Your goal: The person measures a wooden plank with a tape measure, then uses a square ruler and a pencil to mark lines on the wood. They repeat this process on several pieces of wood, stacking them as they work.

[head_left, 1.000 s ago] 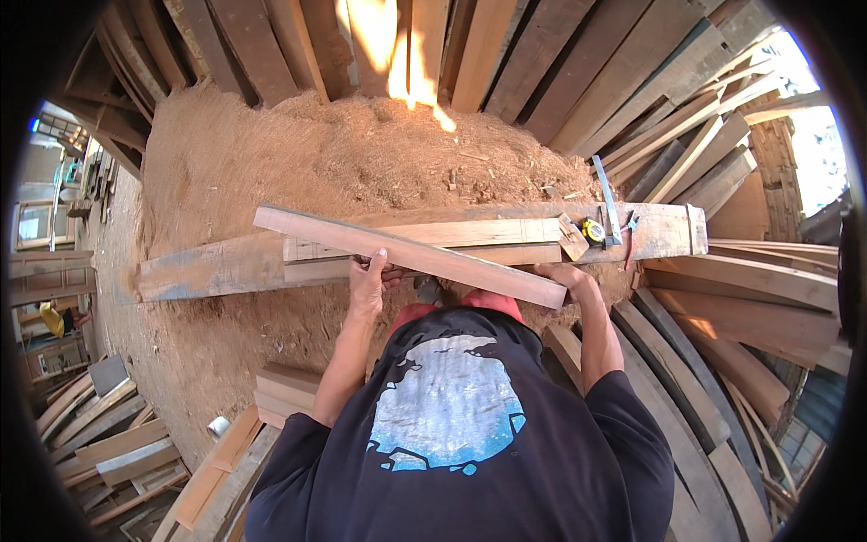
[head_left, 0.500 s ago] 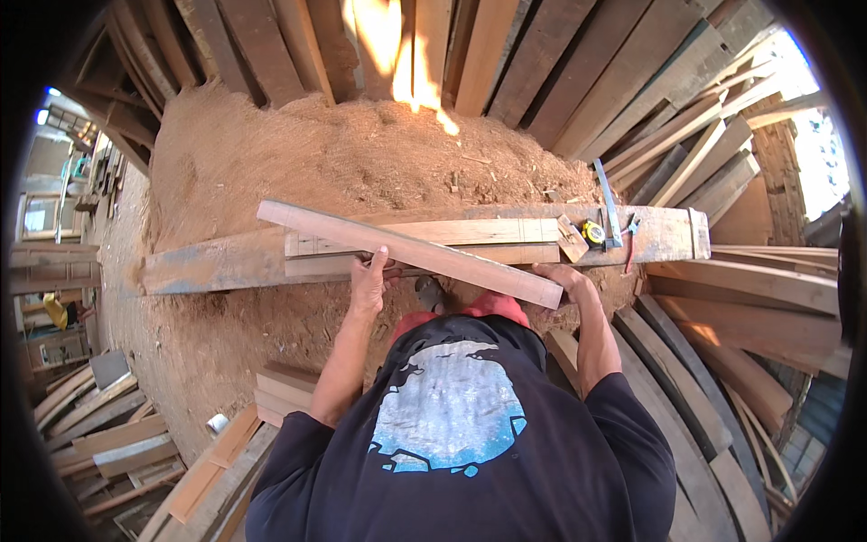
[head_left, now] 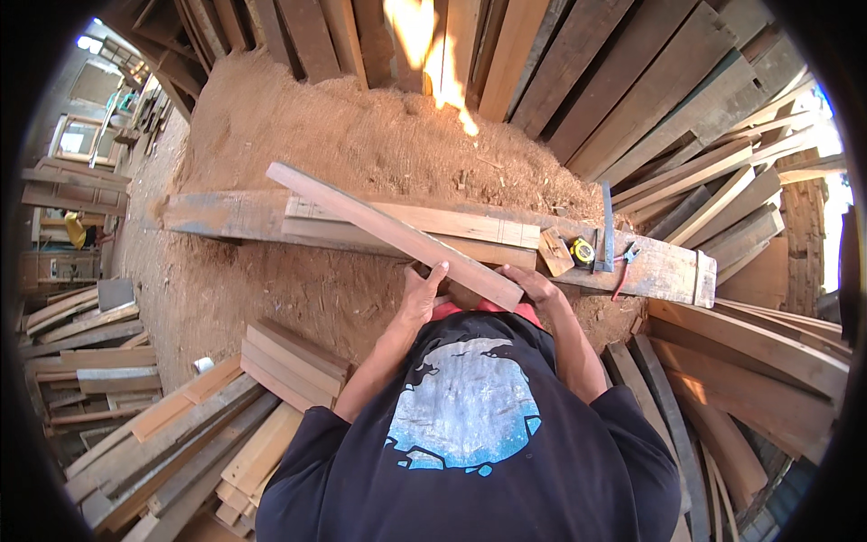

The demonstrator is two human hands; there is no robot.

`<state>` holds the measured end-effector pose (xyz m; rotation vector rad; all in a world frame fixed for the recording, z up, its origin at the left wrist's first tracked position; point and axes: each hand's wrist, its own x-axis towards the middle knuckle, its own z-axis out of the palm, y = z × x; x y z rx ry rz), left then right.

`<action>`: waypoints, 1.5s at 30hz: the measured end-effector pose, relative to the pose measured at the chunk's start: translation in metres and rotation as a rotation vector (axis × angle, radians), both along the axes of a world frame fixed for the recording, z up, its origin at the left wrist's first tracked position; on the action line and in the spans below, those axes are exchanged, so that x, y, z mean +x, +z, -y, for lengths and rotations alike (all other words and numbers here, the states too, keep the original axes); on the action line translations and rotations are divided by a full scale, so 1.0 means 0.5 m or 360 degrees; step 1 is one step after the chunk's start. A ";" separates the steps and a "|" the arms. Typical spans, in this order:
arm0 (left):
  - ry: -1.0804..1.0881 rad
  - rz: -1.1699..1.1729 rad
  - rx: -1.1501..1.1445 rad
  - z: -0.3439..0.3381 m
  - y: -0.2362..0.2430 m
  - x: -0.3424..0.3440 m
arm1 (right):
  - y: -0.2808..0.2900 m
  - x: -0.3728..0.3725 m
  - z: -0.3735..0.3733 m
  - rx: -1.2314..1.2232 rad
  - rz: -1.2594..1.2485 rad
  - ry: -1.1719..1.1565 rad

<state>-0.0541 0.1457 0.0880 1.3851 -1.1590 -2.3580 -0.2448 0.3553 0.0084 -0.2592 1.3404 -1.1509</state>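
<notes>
A long pale wooden strip (head_left: 390, 230) lies slantwise in both my hands, its near end close to my body and its far end reaching up to the left. My left hand (head_left: 423, 294) is closed on the near edge of the strip, thumb on top. At the near end, my right hand (head_left: 533, 287) grips it from the right side; some fingers are hidden. Beneath and beyond the strip, more wooden strips (head_left: 492, 228) with pencil marks rest on a long worn plank bench (head_left: 212, 213).
On the bench's right part are a small wooden block (head_left: 554, 252), a yellow tape measure (head_left: 582, 251), a metal square (head_left: 608, 226) and red-handled pliers (head_left: 623, 271). A sawdust heap (head_left: 361, 135) rises behind. Stacked boards (head_left: 293, 366) surround me, with leaning planks (head_left: 623, 81) at the back.
The held strip has turned to a steeper slant, and its near end has shifted left, closer to my body. Both hands stay on it and are closer together. The whole view has swung slightly.
</notes>
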 end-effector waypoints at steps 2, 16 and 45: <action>-0.0015 -0.0023 0.0062 -0.032 -0.022 -0.009 | -0.020 -0.008 0.000 0.0024 -0.0055 0.0066; 0.0399 -0.0299 0.0087 -0.154 -0.078 0.040 | 0.049 0.092 0.011 0.0090 -0.0740 0.0511; 0.0341 -0.0557 0.0366 -0.155 -0.058 0.178 | 0.143 0.143 0.042 0.0117 -0.1014 0.1147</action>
